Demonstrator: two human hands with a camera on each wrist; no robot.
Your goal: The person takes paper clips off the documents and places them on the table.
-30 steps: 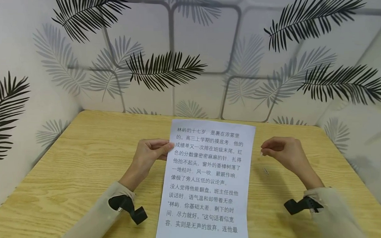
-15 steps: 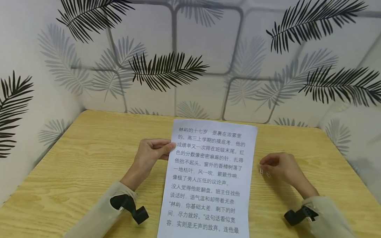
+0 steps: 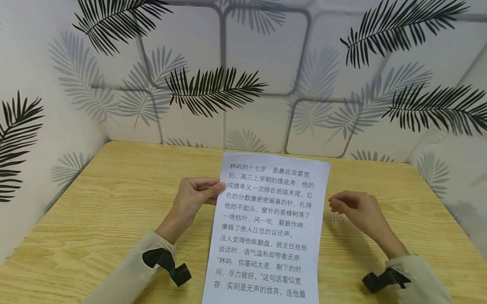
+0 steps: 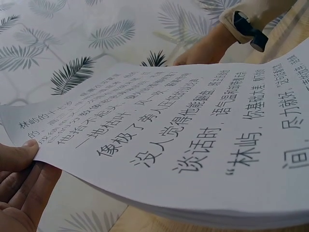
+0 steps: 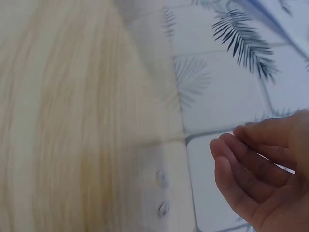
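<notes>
My left hand point(image 3: 192, 203) pinches the left edge of a stack of printed paper point(image 3: 264, 242), held up off the table. In the left wrist view, the thumb of that left hand point(image 4: 21, 179) lies on top and its fingers are beneath; several layered sheets point(image 4: 227, 217) show at the near edge. My right hand point(image 3: 356, 212) hovers right of the stack, fingers loosely curved and fingertips close together, with nothing visible between them. Just below it on the table lie two small pieces point(image 3: 334, 218) that look like paper clips, blurred as looped wire pieces point(image 5: 163, 209) in the right wrist view.
A wooden table point(image 3: 117, 201) stretches beneath both arms. Leaf-patterned wall covering point(image 3: 256, 121) rises behind its far edge and at both sides. Black straps with cameras point(image 3: 171, 266) sit on both wrists.
The right hand came down with a small pale piece, left it beside the other one on the table, and rose slightly. The left hand and paper have stayed nearly still.
</notes>
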